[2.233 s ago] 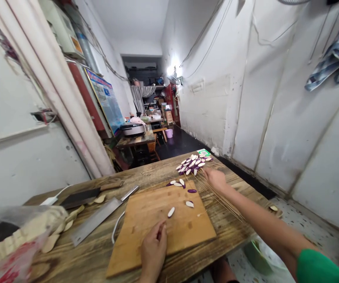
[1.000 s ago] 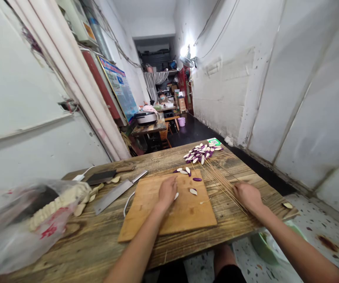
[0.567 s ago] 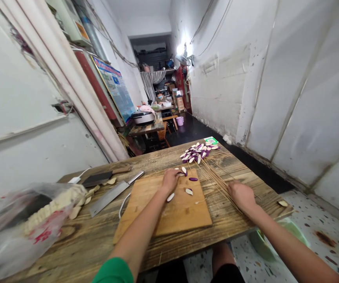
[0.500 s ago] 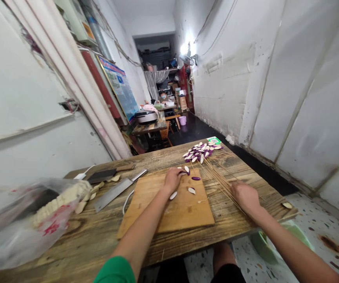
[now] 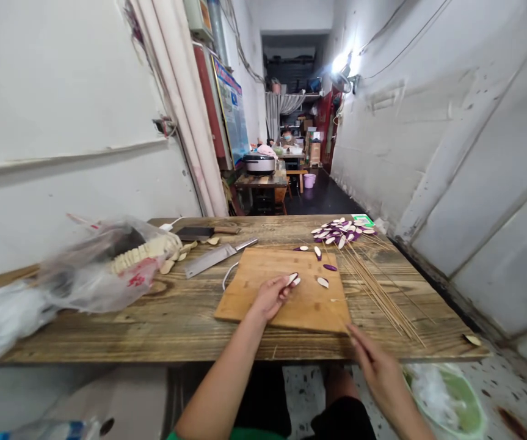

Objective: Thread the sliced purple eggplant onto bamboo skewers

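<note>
My left hand is over the wooden cutting board, pinching white-fleshed, purple-skinned eggplant slices. My right hand is closed at the board's near right corner, on what looks like a thin bamboo skewer, only faintly visible at the fingertips. Loose eggplant pieces lie on the board, among them a cut slice and a purple-side-up piece. Right of the board, bare bamboo skewers lie fanned out. Beyond them sits a pile of skewered eggplant slices.
A cleaver lies left of the board, with a second dark-bladed knife behind it. Further left, a plastic bag holds pale slices. A green basin stands on the floor at right. A green code card lies at the far edge.
My left hand has come back toward me, lifting eggplant slices off the board's far part. My right hand has left the skewer bundle and moved to the board's near corner. The view has swung left.
</note>
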Available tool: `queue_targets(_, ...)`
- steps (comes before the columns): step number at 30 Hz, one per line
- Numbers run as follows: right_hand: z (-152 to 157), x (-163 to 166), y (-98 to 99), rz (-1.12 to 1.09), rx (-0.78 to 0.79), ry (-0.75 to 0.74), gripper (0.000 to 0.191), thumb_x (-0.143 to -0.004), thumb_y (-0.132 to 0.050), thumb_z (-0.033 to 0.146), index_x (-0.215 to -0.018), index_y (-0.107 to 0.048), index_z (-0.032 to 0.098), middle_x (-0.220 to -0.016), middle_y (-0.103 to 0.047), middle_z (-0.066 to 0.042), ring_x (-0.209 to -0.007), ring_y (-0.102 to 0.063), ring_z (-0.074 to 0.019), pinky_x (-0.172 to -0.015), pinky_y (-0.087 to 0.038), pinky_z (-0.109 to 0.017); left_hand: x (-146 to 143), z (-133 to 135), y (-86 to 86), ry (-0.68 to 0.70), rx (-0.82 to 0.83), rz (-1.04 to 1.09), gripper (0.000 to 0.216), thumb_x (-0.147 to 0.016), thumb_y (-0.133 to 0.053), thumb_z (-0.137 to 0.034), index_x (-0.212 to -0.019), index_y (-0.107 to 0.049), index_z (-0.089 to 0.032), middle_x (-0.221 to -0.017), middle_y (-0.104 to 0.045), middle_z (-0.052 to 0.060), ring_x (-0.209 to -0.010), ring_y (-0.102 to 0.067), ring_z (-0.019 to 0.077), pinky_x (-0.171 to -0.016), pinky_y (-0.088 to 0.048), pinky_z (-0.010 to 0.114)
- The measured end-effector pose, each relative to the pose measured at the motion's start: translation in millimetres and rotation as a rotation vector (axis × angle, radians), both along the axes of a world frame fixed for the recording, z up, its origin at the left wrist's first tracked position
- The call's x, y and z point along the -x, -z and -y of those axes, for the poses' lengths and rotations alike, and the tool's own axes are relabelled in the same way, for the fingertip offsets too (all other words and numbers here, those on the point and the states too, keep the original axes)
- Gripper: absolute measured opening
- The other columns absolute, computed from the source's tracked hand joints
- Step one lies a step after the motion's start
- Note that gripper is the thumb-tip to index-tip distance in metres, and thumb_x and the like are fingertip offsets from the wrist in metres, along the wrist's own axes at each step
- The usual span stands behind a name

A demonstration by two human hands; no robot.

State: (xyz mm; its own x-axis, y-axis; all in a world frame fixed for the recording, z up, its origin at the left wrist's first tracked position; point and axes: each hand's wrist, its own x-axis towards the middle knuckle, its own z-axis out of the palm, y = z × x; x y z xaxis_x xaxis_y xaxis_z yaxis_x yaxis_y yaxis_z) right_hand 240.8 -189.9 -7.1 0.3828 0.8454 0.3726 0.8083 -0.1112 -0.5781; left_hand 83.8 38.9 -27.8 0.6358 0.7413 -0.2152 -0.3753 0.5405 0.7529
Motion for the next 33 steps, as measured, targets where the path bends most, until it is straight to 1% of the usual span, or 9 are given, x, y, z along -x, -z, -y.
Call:
queue_targets(2, -6.3, 28.6, 2.0, -0.037, -0.018, -0.081, 0.034, -0.090, -0.041, 0.032, -0.113, -0.063, 0.022, -0.109, -0.069, -0.007, -0.097, -0.065, -0.0193, -0.085, -0.053, -0.031, 2.3, -3.1, -0.4, 0.026, 0.064, 0.051, 0.025, -0.067, -0.073, -0.024, -0.084, -0.066, -0.006, -0.069, -0.059, 0.004, -0.045, -0.037, -0.0003, -0.038, -0.021, 0.012)
queue_targets(3, -8.6, 37.8, 2.8, -0.050, -0.020, -0.111, 0.034, -0.091, -0.041, 0.031, -0.115, -0.063, 0.022, -0.108, -0.069, -0.007, -0.097, -0.065, -0.0182, -0.084, -0.053, -0.029, 2.6, -5.1, -0.6, 0.039, 0.094, 0.066, 0.022, -0.068, -0.072, -0.022, -0.082, -0.065, -0.006, -0.066, -0.056, 0.002, -0.045, -0.036, -0.0004, -0.038, -0.020, 0.011)
queue_targets(6, -11.1, 48.6, 5.2, -0.056, -0.042, -0.129, 0.034, -0.092, -0.039, 0.029, -0.116, -0.063, 0.022, -0.102, -0.069, -0.008, -0.093, -0.066, -0.0166, -0.079, -0.053, -0.025, 2.4, -9.2, -0.7, 0.063, 0.162, 0.080, 0.017, -0.072, -0.069, -0.020, -0.079, -0.062, -0.007, -0.061, -0.050, -0.001, -0.043, -0.035, -0.0007, -0.036, -0.017, 0.011)
queue_targets(9, -10.5, 46.8, 7.5, -0.039, -0.043, -0.111, 0.034, -0.092, -0.039, 0.029, -0.115, -0.064, 0.022, -0.094, -0.070, -0.008, -0.086, -0.066, -0.0162, -0.074, -0.053, -0.023, 2.5, -9.9, 0.2, 0.091, 0.167, 0.102, 0.016, -0.074, -0.067, -0.022, -0.078, -0.060, -0.008, -0.060, -0.048, -0.002, -0.040, -0.031, -0.0013, -0.036, -0.017, 0.012)
queue_targets(12, -10.4, 45.0, 8.7, -0.024, -0.016, -0.111, 0.034, -0.092, -0.040, 0.026, -0.115, -0.064, 0.020, -0.092, -0.069, -0.008, -0.084, -0.066, -0.0160, -0.074, -0.052, -0.023, 3.1, -9.2, 1.2, 0.102, 0.161, 0.132, 0.018, -0.074, -0.067, -0.023, -0.079, -0.059, -0.009, -0.058, -0.047, -0.004, -0.037, -0.028, -0.0020, -0.036, -0.016, 0.012)
queue_targets(18, -11.0, 46.3, 7.6, -0.020, -0.004, -0.111, 0.034, -0.091, -0.040, 0.025, -0.114, -0.064, 0.019, -0.093, -0.070, -0.008, -0.084, -0.067, -0.0160, -0.074, -0.053, -0.023, 2.9, -9.5, 2.2, 0.089, 0.166, 0.131, 0.022, -0.071, -0.070, -0.023, -0.081, -0.059, -0.007, -0.057, -0.046, -0.004, -0.038, -0.029, -0.0022, -0.036, -0.015, 0.012)
queue_targets(24, -10.5, 44.4, 8.3, -0.027, -0.009, -0.089, 0.035, -0.091, -0.040, 0.027, -0.114, -0.065, 0.018, -0.084, -0.069, -0.007, -0.076, -0.066, -0.0159, -0.070, -0.053, -0.023, 1.3, -8.4, 3.4, 0.057, 0.116, 0.104, 0.024, -0.068, -0.072, -0.023, -0.079, -0.060, -0.007, -0.059, -0.047, -0.003, -0.040, -0.031, -0.0021, -0.036, -0.015, 0.012)
queue_targets(28, -8.7, 43.5, 9.2, -0.041, -0.018, -0.100, 0.035, -0.090, -0.040, 0.026, -0.114, -0.064, 0.019, -0.086, -0.069, -0.007, -0.077, -0.066, -0.0159, -0.071, -0.053, -0.023, 0.1, -8.2, 4.0, 0.019, 0.088, 0.082, 0.023, -0.067, -0.073, -0.023, -0.078, -0.061, -0.006, -0.061, -0.048, -0.002, -0.041, -0.032, -0.0022, -0.037, -0.016, 0.012)
queue_targets(33, -6.8, 42.3, 10.5, -0.040, -0.020, -0.113, 0.034, -0.089, -0.041, 0.022, -0.113, -0.065, 0.018, -0.086, -0.069, -0.007, -0.077, -0.066, -0.0154, -0.071, -0.052, -0.022, -0.5, -8.1, 2.5, 0.033, 0.094, 0.078, 0.023, -0.067, -0.073, -0.023, -0.077, -0.061, -0.007, -0.060, -0.048, -0.003, -0.040, -0.031, -0.0023, -0.037, -0.015, 0.012)
